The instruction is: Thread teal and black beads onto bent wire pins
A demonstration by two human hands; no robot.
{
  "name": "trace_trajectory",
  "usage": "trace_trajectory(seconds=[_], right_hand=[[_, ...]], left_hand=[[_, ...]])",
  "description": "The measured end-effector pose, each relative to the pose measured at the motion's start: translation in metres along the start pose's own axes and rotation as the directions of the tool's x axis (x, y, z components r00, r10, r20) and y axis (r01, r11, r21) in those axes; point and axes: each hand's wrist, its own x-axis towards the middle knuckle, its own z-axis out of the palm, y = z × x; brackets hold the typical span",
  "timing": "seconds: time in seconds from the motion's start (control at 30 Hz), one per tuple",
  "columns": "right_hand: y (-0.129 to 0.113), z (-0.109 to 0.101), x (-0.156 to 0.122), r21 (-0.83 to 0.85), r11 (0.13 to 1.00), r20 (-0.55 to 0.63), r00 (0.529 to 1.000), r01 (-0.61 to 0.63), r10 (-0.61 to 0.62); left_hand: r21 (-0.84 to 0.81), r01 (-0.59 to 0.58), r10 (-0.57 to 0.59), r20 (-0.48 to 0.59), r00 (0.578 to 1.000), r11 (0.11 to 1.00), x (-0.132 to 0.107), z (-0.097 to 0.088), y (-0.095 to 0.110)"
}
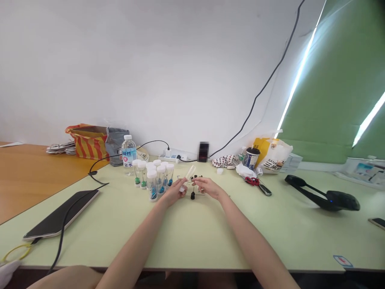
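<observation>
My left hand (175, 193) is closed around a clear plastic vial (188, 176), holding it tilted up and to the right above the pale green table (192, 237). My right hand (207, 187) sits just to its right with the fingers pinched on a thin wire whose small black part (192, 195) hangs below. Just left of my left hand stands a cluster of several upright white-capped vials (153, 176) with green and blue items inside. A few small black parts (197, 177) lie on the table behind my hands.
A water bottle (129, 154), striped bag (87, 141) and power strip (174, 156) line the back wall. A cabled phone (61, 214) lies at left. Red-handled scissors (255, 182), a cup (251, 157), a snack bag (272, 154) and a black headset (325, 194) occupy the right.
</observation>
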Motion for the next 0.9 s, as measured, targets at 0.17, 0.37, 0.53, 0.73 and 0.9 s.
trace_trajectory(seconds=[0.17, 0.37, 0.53, 0.73, 0.9], right_hand=[[0.004, 0.000, -0.003, 0.042, 0.999, 0.094, 0.996, 0.006, -0.010], [0.012, 0.002, 0.001, -0.021, 0.997, 0.003, 0.997, 0.073, -0.073], [0.023, -0.006, 0.004, 0.158, 0.987, -0.158, 0.987, 0.041, -0.016], [0.025, -0.036, 0.006, 0.417, 0.897, -0.431, 0.901, 0.149, 0.051], [0.018, -0.055, 0.003, 0.484, 0.786, -0.558, 0.828, 0.386, -0.063]], left_hand=[[0.002, 0.024, -0.024, -0.034, 0.999, 1.000, 0.000, 0.002, 0.002], [-0.039, 0.058, -0.059, -0.014, 0.998, 0.998, 0.001, 0.001, 0.001], [-0.049, 0.072, -0.073, -0.021, 0.997, 0.996, 0.003, 0.001, -0.001], [-0.004, 0.092, -0.092, -0.063, 0.994, 0.996, 0.004, 0.002, -0.001], [0.010, 0.103, -0.103, -0.049, 0.993, 0.995, 0.005, 0.000, -0.003]])
